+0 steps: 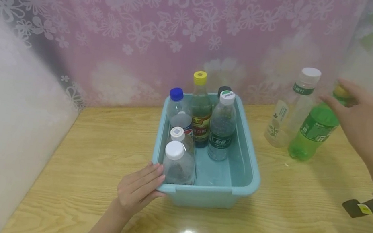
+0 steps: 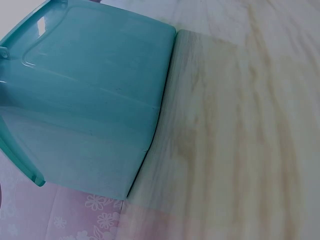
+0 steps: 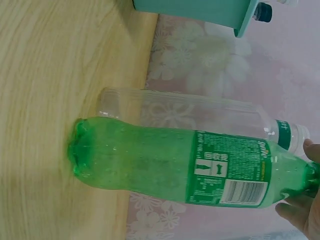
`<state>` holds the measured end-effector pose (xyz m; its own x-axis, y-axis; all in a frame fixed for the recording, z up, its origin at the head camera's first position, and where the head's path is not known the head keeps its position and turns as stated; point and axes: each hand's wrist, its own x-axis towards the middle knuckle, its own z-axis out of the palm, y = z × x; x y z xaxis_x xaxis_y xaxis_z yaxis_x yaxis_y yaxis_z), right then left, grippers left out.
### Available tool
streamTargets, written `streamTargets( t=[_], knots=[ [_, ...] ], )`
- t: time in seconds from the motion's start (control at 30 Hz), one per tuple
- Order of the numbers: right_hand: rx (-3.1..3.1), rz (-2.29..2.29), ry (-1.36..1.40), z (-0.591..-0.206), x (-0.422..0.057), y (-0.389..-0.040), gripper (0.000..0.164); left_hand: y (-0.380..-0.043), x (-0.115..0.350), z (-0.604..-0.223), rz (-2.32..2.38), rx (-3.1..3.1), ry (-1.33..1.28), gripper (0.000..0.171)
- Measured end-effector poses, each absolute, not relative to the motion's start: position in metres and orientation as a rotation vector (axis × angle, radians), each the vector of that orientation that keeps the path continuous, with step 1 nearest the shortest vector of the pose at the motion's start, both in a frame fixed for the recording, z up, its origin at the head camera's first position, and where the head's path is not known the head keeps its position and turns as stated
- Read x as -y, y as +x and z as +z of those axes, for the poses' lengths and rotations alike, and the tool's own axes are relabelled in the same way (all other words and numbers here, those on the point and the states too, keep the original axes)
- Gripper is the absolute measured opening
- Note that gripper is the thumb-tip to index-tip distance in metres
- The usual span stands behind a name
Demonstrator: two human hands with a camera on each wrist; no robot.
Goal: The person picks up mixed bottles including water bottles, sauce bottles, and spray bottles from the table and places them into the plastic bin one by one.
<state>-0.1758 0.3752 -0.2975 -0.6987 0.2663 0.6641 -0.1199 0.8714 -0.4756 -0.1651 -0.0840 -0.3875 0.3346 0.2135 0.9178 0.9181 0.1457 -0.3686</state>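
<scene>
A light-blue plastic basin (image 1: pixel 248 163) stands on the wooden table, holding several bottles. My left hand (image 1: pixel 140 188) grips its near left corner, fingers over the rim and thumb below; in the left wrist view the basin's side (image 2: pixel 95 90) shows, but the hand does not. To the right, my right hand (image 1: pixel 368 114) holds a green plastic soda bottle (image 1: pixel 316 127) by its capped neck between thumb and fingers. The right wrist view shows this green bottle (image 3: pixel 140 157) with the fingertips (image 3: pixel 292 215) at its neck. Beside it is a clear bottle (image 1: pixel 287 116) with a white cap.
Inside the basin are a blue-capped bottle (image 1: pixel 178 109), a yellow-capped glass bottle (image 1: pixel 200 100), a white-capped bottle with a green label (image 1: pixel 222 126), and two white-capped clear bottles at the near left, one being this bottle (image 1: pixel 178 168). A dark cap (image 1: pixel 225 90) shows behind. Floral cloth (image 1: pixel 146 45) hangs at the back.
</scene>
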Motion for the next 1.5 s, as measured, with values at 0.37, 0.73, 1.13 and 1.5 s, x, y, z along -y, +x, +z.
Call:
streamTargets(
  t=[0.37,0.73,1.13,1.5],
  knots=[
    [2.257,0.792,-0.116,-0.299,-0.386,-0.176,0.043,-0.166,0.083,-0.388,-0.714,1.137,-1.348,0.023],
    [2.327,0.859,-0.054,-0.296,-0.39,-0.168,0.042,-0.166,0.083,-0.387,-0.713,1.143,-1.339,0.023],
    [2.398,0.969,-0.096,-0.296,-0.383,-0.157,0.04,-0.166,0.084,-0.39,-0.711,1.155,-1.34,0.023],
    [2.328,1.025,-0.014,-0.293,-0.376,-0.153,0.036,-0.166,0.085,-0.388,-0.72,1.151,-1.354,0.023]
  ],
)
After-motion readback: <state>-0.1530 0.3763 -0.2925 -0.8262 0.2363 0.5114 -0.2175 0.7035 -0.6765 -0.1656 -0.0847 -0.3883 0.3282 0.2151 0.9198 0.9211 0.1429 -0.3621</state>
